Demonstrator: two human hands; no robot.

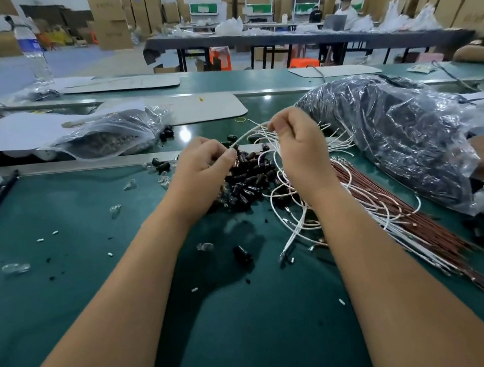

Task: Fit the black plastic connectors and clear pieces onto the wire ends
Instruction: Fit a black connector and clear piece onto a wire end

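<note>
A white wire [248, 134] runs taut between both hands above the pile of black connectors [250, 179] on the green bench [66, 257]. The left hand [204, 169] pinches its near end, fingers curled, perhaps around a connector too. The right hand [299, 146] pinches it farther along. Clear pieces [129, 185] lie scattered left.

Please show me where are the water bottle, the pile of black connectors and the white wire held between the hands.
water bottle [31, 49]: head view, on its label.
pile of black connectors [252, 179]: head view, pile's middle.
white wire [249, 133]: head view, stretch between the hands.
</note>
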